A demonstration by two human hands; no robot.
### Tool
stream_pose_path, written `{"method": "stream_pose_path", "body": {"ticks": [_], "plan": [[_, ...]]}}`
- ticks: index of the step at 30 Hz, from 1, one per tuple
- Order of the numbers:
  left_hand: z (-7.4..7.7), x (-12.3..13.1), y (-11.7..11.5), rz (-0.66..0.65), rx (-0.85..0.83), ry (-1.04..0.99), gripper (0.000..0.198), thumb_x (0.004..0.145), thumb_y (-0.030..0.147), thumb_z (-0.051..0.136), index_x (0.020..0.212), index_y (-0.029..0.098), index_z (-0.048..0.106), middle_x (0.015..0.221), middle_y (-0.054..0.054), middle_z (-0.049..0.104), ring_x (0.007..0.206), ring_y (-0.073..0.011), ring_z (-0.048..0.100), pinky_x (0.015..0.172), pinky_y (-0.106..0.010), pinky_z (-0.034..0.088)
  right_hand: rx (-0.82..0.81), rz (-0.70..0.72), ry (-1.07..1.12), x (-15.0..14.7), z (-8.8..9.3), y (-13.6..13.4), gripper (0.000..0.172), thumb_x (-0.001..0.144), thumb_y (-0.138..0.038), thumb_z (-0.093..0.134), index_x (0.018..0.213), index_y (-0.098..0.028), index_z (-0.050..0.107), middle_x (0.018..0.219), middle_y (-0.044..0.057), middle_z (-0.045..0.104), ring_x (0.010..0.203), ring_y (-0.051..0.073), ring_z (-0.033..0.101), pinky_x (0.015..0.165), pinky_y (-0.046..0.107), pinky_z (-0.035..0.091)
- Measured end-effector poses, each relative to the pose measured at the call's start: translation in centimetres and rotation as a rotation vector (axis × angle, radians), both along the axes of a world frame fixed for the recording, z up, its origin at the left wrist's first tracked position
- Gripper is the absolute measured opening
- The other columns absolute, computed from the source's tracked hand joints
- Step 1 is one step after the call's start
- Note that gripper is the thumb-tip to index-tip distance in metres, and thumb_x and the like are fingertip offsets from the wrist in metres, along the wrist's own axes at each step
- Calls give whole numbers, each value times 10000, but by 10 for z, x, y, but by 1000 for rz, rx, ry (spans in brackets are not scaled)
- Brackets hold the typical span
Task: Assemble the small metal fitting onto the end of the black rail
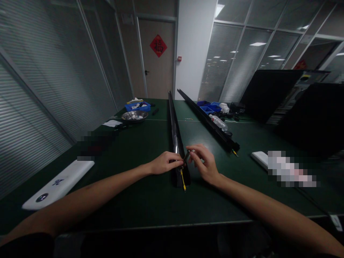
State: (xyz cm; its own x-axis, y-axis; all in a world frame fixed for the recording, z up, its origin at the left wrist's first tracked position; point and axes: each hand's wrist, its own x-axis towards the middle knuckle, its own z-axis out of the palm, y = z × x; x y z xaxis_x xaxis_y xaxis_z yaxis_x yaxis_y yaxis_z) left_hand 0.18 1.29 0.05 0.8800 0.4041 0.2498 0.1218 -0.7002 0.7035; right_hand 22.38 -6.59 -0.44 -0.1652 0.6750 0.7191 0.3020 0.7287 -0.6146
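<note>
A long black rail [174,129] lies lengthwise on the green table, its near end below my hands. From that end a short yellow cable [183,180] sticks out toward me. My left hand [167,163] rests at the rail's near end, fingers closed on something too small to make out. Just to its right, my right hand [203,162] pinches a small dark piece [186,156] between thumb and fingers, above the rail's right edge. The fingertips of both hands nearly meet around this piece.
A second black rail [209,123] lies to the right. Farther back are a metal bowl [134,116], a blue basket [137,106], blue bins [211,107] and a plastic bottle [219,122]. White devices lie left [60,184] and right [260,159]. The table's front edge [161,227] is near me.
</note>
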Motion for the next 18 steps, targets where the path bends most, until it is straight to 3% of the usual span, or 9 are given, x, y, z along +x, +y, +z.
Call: {"method": "stream_pose_path", "body": {"ticks": [18], "plan": [[-1,-1,1,36,-57,1,274,1021,329,606,1022,111,772,947,-76,724,806,-178,645,731,-246,463,0,11,-19,2,2,1,211,1085,-239,515,1211,-230,685,1087,73,614,716,127,658,601,268,579]]}}
